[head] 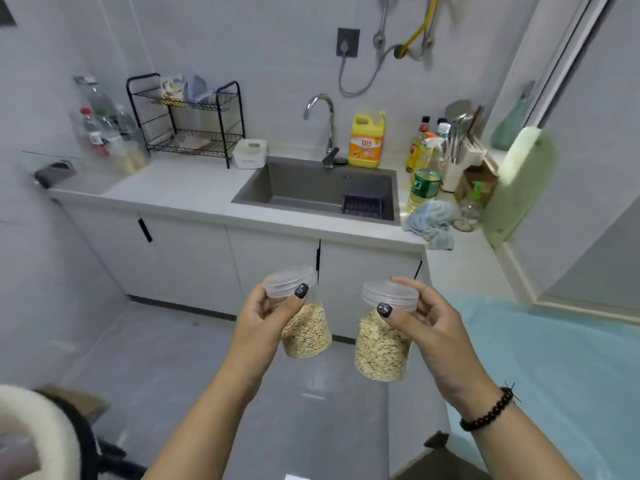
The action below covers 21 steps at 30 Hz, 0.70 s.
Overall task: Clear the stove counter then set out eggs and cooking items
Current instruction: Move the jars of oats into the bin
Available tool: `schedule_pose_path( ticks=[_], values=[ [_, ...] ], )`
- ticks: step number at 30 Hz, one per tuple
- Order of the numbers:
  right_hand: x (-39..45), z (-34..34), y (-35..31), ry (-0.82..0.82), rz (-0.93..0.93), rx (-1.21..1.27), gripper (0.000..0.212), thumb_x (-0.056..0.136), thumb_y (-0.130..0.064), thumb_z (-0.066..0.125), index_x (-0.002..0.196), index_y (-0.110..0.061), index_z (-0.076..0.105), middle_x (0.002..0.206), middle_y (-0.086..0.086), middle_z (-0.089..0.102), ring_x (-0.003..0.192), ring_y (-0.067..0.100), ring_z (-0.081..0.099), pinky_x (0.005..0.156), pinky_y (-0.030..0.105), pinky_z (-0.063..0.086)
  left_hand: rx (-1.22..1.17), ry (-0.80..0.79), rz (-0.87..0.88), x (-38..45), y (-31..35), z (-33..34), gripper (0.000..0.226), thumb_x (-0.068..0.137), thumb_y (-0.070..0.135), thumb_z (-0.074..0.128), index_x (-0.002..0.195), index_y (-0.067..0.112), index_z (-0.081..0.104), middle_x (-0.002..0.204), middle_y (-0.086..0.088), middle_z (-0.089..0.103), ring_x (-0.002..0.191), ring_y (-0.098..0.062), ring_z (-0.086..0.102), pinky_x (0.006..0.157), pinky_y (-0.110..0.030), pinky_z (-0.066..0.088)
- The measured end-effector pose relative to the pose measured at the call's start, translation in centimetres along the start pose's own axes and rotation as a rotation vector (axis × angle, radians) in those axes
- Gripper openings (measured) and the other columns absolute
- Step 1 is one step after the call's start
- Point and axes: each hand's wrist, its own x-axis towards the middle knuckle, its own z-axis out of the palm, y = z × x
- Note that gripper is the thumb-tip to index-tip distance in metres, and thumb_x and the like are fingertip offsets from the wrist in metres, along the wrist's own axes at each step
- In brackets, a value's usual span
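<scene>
Nearest to me, both hands are loaded. My left hand [263, 311] pinches the lid end of a clear jar of oats [304, 327], thumb across the front of the cap, and the jar hangs tilted below it. My right hand [427, 318] holds a second oat jar [382, 344] the same way, by its screw lid, thumb on the front and fingers behind. The two jars are near each other but not touching, carried in mid-air above the floor and short of the cabinet fronts.

Judgement: this is the clearing step, with the jars in transit to a resting place. No stove and no eggs are in view, so setting out is not yet begun.

The next move calls for a set-down on the counter [180, 195]. The bare stretch lies left of the sink [311, 192], in front of the black wire rack [187, 123] and the white container [250, 153]. Its front edge is straight and unobstructed.

The right corner is crowded: a blue cloth [431, 225], oil bottles [424, 183] and a knife block [464, 164] stand close together. I would avoid it. A lid grip risks slipping, so lower each jar upright.
</scene>
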Motion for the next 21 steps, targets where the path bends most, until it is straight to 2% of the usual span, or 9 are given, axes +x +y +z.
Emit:
schedule_pose_path(
  ticks=[6,9,12,16,18,21],
  values=[
    [8.8,5.6,-0.4,-0.198,0.016,0.012,0.069,0.05,-0.042,0.081,0.115,-0.027,0.062,0.11,0.001,0.07,0.102,0.017,0.066,0.079,0.027,0.055,-0.016,0.181,0.046,6.0,1.5,-4.2,0.045,0.066,0.036,0.067,0.11,0.027,0.063,0.101,0.011,0.075,0.1,-0.007,0.069,0.093,-0.034,0.051],
    [13.0,9.0,-0.5,-0.274,0.019,0.0,0.057,0.065,-0.021,0.085,0.116,-0.024,0.061,0.11,0.002,0.069,0.102,0.019,0.066,0.072,0.021,0.055,-0.015,0.251,0.05,8.9,2.2,-6.8,0.042,0.068,0.036,0.069,0.109,0.028,0.064,0.101,0.015,0.074,0.101,-0.006,0.068,0.091,-0.033,0.051],
    [18.1,13.6,-0.5,-0.305,0.019,-0.01,0.049,0.073,-0.005,0.079,0.115,-0.021,0.061,0.11,0.004,0.069,0.102,0.023,0.065,0.072,0.021,0.055,0.005,0.315,0.037,13.1,2.8,-10.9,0.044,0.068,0.032,0.081,0.109,0.029,0.064,0.1,0.014,0.074,0.1,-0.009,0.069,0.089,-0.035,0.051],
    [23.8,19.0,-0.8,-0.307,0.006,-0.027,0.05,0.071,-0.009,0.081,0.114,-0.023,0.06,0.109,0.002,0.068,0.098,0.018,0.065,0.078,0.024,0.055,0.012,0.388,0.044,19.2,3.6,-16.6,0.029,0.084,0.02,0.07,0.111,0.026,0.063,0.1,0.01,0.074,0.099,-0.01,0.069,0.087,-0.034,0.051],
    [27.2,22.2,-0.8,-0.295,0.015,-0.027,0.051,0.07,-0.009,0.082,0.115,-0.022,0.06,0.108,0.001,0.069,0.094,0.012,0.066,0.075,0.022,0.054,0.017,0.409,0.044,22.7,4.2,-19.7,0.026,0.087,0.016,0.066,0.112,0.024,0.063,0.1,0.01,0.073,0.099,-0.012,0.068,0.086,-0.035,0.051],
    [31.1,26.4,-1.0,-0.309,0.012,-0.045,0.052,0.07,-0.009,0.082,0.115,-0.022,0.059,0.108,-0.002,0.068,0.086,0.004,0.067,0.069,0.018,0.053,0.016,0.41,0.04,27.1,5.1,-23.3,0.032,0.083,0.018,0.07,0.114,0.023,0.063,0.102,0.009,0.073,0.099,-0.014,0.068,0.085,-0.035,0.052]
  ],
)
